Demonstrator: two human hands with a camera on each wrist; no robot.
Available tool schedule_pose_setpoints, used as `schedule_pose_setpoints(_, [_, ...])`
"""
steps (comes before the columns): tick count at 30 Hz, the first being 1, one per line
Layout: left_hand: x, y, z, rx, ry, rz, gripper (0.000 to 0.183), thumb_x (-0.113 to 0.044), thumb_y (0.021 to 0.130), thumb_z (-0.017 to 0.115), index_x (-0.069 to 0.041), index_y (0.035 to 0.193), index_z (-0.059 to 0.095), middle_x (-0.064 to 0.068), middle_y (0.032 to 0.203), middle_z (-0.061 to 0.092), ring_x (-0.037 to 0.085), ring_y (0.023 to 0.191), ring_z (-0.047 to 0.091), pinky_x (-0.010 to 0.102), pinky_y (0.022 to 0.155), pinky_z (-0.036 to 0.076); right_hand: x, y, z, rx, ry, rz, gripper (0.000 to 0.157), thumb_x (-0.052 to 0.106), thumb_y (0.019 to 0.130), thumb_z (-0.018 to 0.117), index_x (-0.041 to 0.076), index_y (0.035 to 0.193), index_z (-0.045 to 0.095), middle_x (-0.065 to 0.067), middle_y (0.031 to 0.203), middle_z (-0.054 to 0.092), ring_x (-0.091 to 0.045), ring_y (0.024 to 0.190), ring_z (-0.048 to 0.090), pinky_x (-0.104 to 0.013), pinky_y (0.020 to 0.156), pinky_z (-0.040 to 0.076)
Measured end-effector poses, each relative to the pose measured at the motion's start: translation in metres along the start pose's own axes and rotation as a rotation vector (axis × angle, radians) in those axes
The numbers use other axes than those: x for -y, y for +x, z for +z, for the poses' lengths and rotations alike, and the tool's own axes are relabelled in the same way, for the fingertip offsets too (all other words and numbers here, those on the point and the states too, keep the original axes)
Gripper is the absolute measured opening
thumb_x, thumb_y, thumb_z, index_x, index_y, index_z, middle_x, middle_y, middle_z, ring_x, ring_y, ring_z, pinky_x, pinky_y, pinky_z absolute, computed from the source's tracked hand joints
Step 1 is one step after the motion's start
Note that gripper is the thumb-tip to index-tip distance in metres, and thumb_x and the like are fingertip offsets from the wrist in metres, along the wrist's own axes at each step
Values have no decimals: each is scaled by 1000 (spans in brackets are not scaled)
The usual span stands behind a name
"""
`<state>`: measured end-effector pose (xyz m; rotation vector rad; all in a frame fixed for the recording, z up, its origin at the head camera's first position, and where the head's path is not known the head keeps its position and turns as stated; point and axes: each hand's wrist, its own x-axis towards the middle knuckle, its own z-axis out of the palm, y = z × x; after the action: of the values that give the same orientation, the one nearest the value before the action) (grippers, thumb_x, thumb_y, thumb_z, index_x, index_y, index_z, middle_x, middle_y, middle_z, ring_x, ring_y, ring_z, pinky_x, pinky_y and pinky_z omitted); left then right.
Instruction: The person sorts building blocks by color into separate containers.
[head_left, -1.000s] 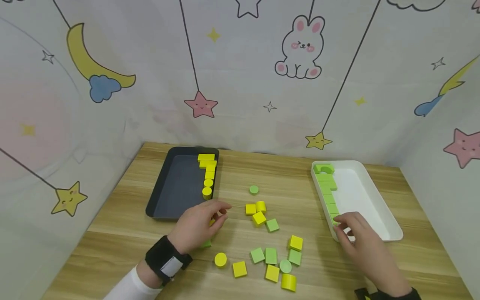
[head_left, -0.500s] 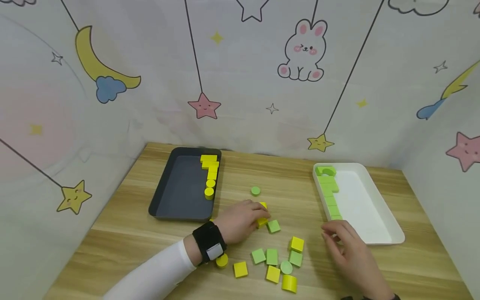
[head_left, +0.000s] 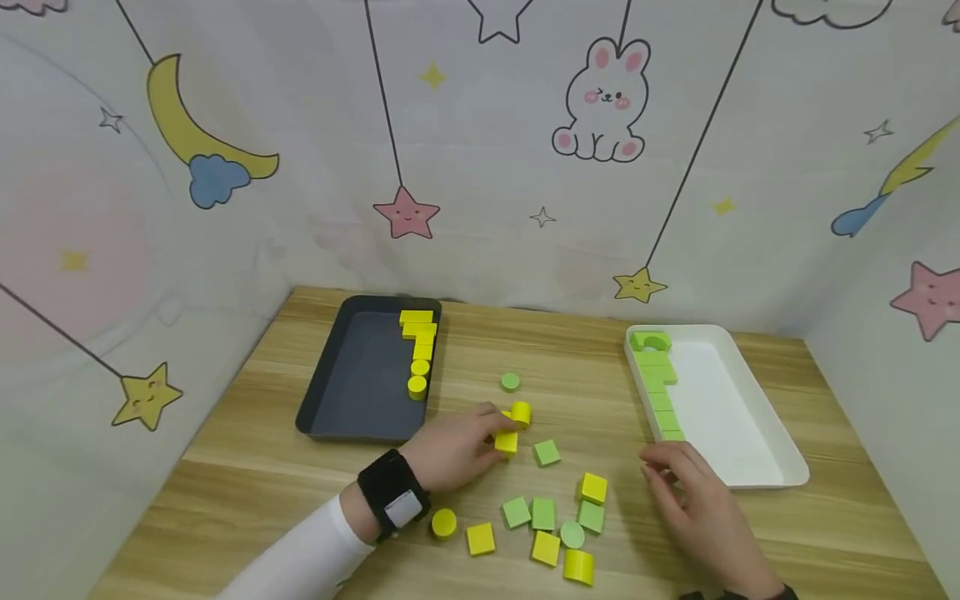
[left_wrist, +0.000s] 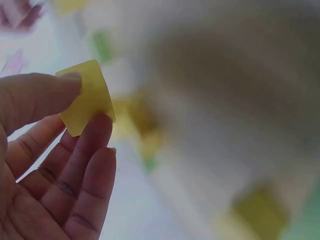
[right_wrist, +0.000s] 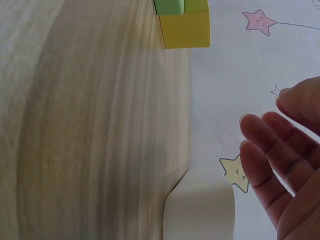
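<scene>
no text, label, brand, number or sign can be read in any of the views. the pale patch [head_left: 403, 507] on the black wristband [head_left: 378, 485] shows too small in the head view to tell whether it bears any lettering.
</scene>
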<state>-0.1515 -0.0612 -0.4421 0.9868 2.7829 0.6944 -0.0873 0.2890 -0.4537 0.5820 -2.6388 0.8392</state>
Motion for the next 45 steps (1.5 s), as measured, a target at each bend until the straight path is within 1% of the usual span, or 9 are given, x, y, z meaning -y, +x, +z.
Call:
schedule_pose_setpoints(4, [18,-17,-29,-163,-4,-127,42,-24,87,72,-25,127,59,-9,117,60,7,91,59,26,71,52,-1,0,3,-2,-4,1,28,3,87,67,17,111,63,10,110,58,-4,93,54,-16,77,50])
schedule_pose_setpoints(7, [38,-31,-44,-241,18,-203,43,-22,84,75,-24,125,61,-9,113,61,11,92,60,29,71,51,-1,0,4,-6,-13,6,27,3,88,67,17,110,63,10,110,58,-4,92,54,-16,76,50])
schedule_pose_setpoints(10, [60,-45,-51,-248,46,-259,42,-23,82,77,-23,122,62,-7,110,61,13,89,60,31,70,51,-1,-1,4,5,-25,21,25,5,88,67,17,110,63,11,111,58,-3,92,54,-17,76,51])
schedule_pose_setpoints(13, [77,-55,-54,-227,62,-285,41,-21,81,78,-20,119,63,-5,110,63,14,87,60,32,69,51,0,-1,5,25,-35,42,24,8,89,67,18,111,63,12,112,57,-2,92,54,-20,76,52])
schedule_pose_setpoints(18, [93,-56,-52,-171,42,-319,40,-19,78,80,-18,115,64,-3,107,64,13,85,59,33,70,52,-2,-1,6,34,-32,40,22,7,89,67,17,109,63,11,111,58,-3,93,54,-22,77,52])
schedule_pose_setpoints(22, [98,-53,-45,-133,25,-331,38,-20,78,81,-19,112,65,-4,107,65,12,85,59,34,72,52,-2,-1,7,39,-35,38,21,8,89,67,17,108,63,12,110,58,-3,93,54,-22,77,52])
schedule_pose_setpoints(31, [97,-50,-39,-211,0,-316,28,-14,78,80,-18,100,63,-3,104,55,12,85,59,33,72,54,-2,-1,7,49,-42,54,21,11,90,67,19,109,63,13,110,57,-2,93,53,-24,76,52])
schedule_pose_setpoints(38, [96,-47,-37,-219,0,-332,23,-18,80,79,-19,92,59,-2,93,53,11,79,56,30,68,51,0,-1,7,49,-43,53,20,12,91,66,19,108,63,13,109,57,-2,94,53,-24,77,52])
schedule_pose_setpoints(45, [92,-48,-41,-221,10,-345,22,-22,82,77,-17,94,59,-2,90,53,11,74,55,29,63,49,2,0,8,52,-49,58,20,12,90,67,20,108,63,14,109,56,-1,94,53,-28,76,54])
